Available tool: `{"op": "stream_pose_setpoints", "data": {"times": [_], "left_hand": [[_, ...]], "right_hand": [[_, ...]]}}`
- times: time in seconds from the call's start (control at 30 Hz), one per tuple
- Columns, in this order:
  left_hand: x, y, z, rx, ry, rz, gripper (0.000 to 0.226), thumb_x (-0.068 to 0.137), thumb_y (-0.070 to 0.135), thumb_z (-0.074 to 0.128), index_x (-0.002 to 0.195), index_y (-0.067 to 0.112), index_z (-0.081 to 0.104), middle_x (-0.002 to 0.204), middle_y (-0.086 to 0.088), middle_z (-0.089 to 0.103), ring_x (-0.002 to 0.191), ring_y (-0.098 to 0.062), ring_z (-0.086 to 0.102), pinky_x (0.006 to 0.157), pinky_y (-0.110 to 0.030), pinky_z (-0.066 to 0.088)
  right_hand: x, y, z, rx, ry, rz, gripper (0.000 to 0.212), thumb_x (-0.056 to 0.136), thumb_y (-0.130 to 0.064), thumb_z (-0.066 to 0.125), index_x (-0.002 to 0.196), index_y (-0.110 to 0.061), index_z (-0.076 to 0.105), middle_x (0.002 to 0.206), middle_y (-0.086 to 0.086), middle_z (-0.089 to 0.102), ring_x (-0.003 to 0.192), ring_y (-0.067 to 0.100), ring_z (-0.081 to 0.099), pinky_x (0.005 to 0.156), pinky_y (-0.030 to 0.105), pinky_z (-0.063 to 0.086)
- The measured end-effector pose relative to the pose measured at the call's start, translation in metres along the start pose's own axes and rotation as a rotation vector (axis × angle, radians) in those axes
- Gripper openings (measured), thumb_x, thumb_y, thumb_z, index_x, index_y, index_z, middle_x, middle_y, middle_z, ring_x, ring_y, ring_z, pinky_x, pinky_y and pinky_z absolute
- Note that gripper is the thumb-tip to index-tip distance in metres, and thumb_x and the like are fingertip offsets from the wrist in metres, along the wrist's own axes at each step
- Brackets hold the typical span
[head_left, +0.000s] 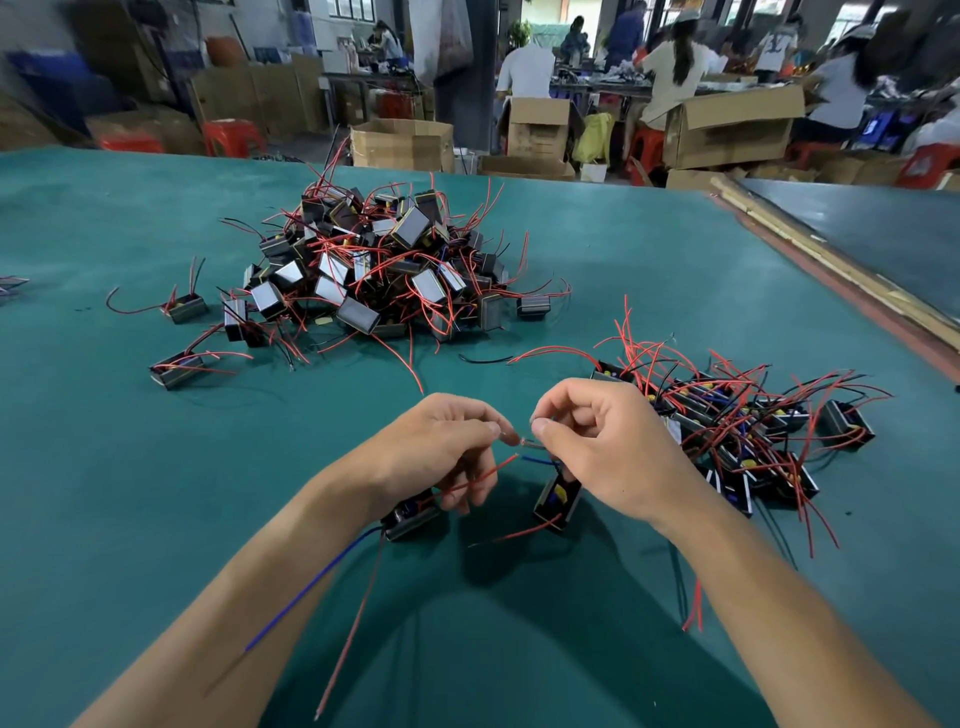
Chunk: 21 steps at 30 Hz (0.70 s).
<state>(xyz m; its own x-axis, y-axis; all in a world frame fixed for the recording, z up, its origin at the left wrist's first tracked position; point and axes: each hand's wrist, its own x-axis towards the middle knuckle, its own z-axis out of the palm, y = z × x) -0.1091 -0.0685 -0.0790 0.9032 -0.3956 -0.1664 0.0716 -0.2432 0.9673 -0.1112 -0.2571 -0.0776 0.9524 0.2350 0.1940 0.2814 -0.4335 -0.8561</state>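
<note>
My left hand (441, 447) and my right hand (597, 447) meet over the green table (156, 493). Each pinches a thin wire end between thumb and forefinger, and the two ends touch at a bare joint (522, 441). Under my left hand hangs a small black module (413, 519) with a red, a blue and a dark wire trailing toward me. A second black module (558, 501) with yellow parts inside hangs tilted under my right hand.
A big heap of black modules with red wires (384, 265) lies mid-table. A flatter pile of such modules (743, 421) sits to the right of my right hand. Loose single modules (176, 366) lie at left. Cardboard boxes and seated people fill the background.
</note>
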Motion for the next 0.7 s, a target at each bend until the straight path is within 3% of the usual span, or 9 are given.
{"op": "stream_pose_setpoints", "data": {"times": [0.1,0.23,0.37,0.7], "left_hand": [[0.0002,-0.0010,-0.0016,0.005,0.013,-0.019,0.023,0.103,0.011,0.038,0.096,0.005,0.059,0.049,-0.011,0.059,0.032,-0.015,0.037,0.039,-0.020,0.036],[-0.0001,-0.0030,-0.0047,0.008,0.009,-0.042,0.029,0.101,0.019,0.049,0.096,-0.007,0.059,0.052,-0.009,0.060,0.034,-0.013,0.037,0.043,-0.023,0.041],[-0.0010,-0.0040,-0.0061,-0.008,0.001,-0.042,0.027,0.100,0.022,0.052,0.084,0.002,0.062,0.052,-0.007,0.060,0.034,-0.011,0.037,0.044,-0.023,0.045],[0.0000,-0.0011,-0.0039,0.008,0.043,-0.046,0.025,0.103,0.010,0.036,0.086,0.007,0.055,0.039,0.002,0.039,0.032,-0.011,0.032,0.042,-0.024,0.047]], "right_hand": [[-0.0010,-0.0023,-0.0007,0.071,-0.011,0.052,0.020,0.092,-0.006,0.061,0.076,-0.017,0.064,0.058,-0.004,0.066,0.046,0.006,0.059,0.045,0.018,0.045],[-0.0015,-0.0035,-0.0007,0.109,-0.034,0.084,0.020,0.094,-0.004,0.058,0.077,-0.015,0.063,0.062,-0.001,0.069,0.050,0.012,0.062,0.047,0.024,0.050],[-0.0019,-0.0036,-0.0002,0.148,-0.035,0.095,0.019,0.094,-0.002,0.057,0.078,-0.011,0.063,0.062,0.001,0.069,0.050,0.014,0.063,0.048,0.024,0.051],[-0.0010,-0.0042,0.0000,0.212,-0.019,0.105,0.020,0.093,0.002,0.057,0.077,-0.007,0.063,0.062,0.006,0.070,0.050,0.018,0.065,0.049,0.026,0.053]]}}
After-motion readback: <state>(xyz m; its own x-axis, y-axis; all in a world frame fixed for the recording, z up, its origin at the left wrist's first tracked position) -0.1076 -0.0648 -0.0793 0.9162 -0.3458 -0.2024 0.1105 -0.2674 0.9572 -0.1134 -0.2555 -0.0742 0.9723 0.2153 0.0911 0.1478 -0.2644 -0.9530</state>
